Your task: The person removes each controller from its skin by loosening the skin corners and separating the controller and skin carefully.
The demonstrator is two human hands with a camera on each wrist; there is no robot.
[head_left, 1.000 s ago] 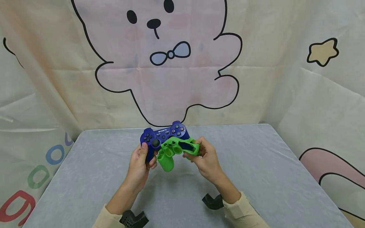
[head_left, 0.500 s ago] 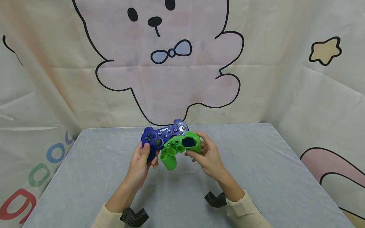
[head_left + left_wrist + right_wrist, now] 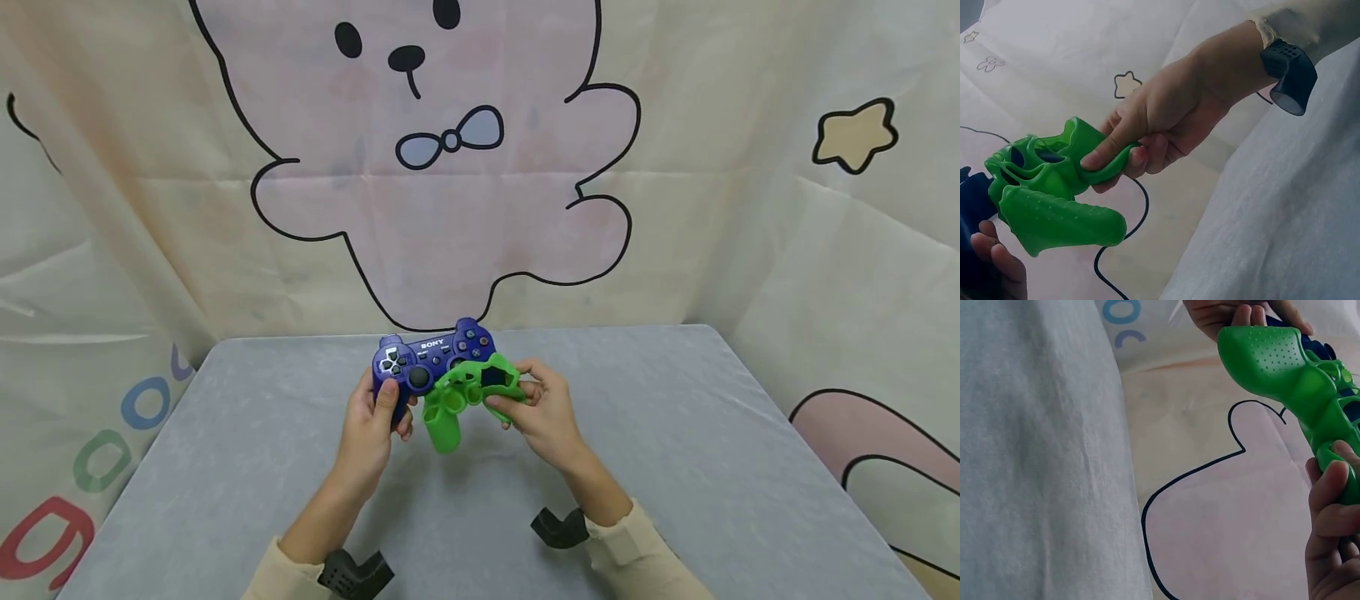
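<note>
A blue Sony game controller (image 3: 432, 354) is held up over the table, its face toward the head camera. My left hand (image 3: 366, 433) grips its left handle, thumb on the front and fingers curled behind. In front of the controller's lower right part is a green silicone controller cover (image 3: 442, 421), empty handle sleeves hanging down and dark blue showing through its openings. My right hand (image 3: 546, 417) pinches the cover's right end between thumb and fingers. In the left wrist view the cover (image 3: 1063, 219) shows a dotted grip sleeve, and the right hand's thumb (image 3: 1107, 150) presses on its far end.
A table (image 3: 247, 467) with a grey cloth lies below the hands. Behind it hangs a pale curtain (image 3: 675, 250) printed with a cartoon bear and a star. Black wrist camera mounts (image 3: 356, 575) sit at both cuffs.
The right hand has turned the cover's right end up and then partly back down, its fingers shifting on it. The cover has moved slightly right; the left hand keeps its grip on the controller.
</note>
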